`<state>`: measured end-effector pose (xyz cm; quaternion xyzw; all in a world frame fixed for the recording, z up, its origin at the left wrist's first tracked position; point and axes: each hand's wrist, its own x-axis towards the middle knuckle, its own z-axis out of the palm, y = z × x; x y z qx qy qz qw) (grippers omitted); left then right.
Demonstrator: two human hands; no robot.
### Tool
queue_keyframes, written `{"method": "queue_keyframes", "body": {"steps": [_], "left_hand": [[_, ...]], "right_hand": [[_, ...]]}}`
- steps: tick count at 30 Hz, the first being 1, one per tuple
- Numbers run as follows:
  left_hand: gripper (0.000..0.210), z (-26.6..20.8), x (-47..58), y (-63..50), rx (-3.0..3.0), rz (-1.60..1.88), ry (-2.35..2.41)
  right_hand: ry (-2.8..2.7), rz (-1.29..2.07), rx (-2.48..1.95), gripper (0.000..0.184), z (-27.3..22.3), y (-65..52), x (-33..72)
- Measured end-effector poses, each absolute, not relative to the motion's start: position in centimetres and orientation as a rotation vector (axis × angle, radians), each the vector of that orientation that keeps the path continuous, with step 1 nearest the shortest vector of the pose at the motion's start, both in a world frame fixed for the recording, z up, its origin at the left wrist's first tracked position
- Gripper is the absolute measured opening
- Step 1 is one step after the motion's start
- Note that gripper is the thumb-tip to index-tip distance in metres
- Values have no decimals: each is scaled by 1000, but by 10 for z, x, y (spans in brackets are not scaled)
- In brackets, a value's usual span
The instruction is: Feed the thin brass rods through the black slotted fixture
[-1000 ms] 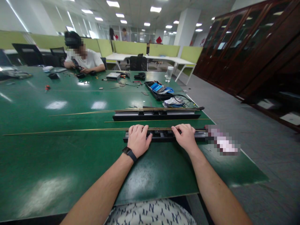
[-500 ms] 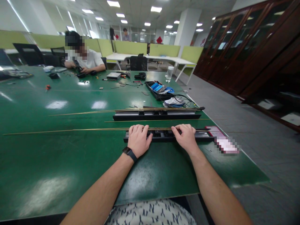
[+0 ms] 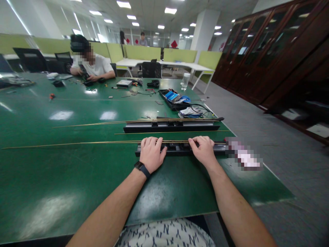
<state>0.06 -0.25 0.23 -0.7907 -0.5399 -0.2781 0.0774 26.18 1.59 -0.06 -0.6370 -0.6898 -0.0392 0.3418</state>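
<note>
A long black and silver rail (image 3: 177,153) lies crosswise in front of me, with thin brass-coloured rods (image 3: 102,142) running along its far edge and out to the left. My left hand (image 3: 152,154) is laid over the rail's left part, fingers curled over the rods and far edge, thumb at the near side. Its grip covers what lies beneath. Further right, my right hand (image 3: 204,149) pinches at the rods with thumb and index finger; its other fingers are bent. Behind is a second rail (image 3: 172,128) topped with similar rods. One single rod (image 3: 138,132) lies between the rails.
A black tray (image 3: 168,101) with blue items, a glove (image 3: 190,112) and black cables are beyond the rails. A clear cup (image 3: 184,81) stands near the green table's (image 3: 77,178) right edge. A blurred pinkish object lies right of the rail. Across sits a co-worker (image 3: 99,67).
Both my hands keep their place and grip on the near rail and rods. A person in the far background has moved slightly right. The view has shifted very little.
</note>
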Motion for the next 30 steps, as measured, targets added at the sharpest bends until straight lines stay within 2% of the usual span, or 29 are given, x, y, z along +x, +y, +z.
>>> {"method": "queue_keyframes", "body": {"steps": [30], "left_hand": [[36, 2, 1, -2, -2361, -857, -1606]], "right_hand": [[-1802, -108, -1665, 33, -2, 17, 261]]}}
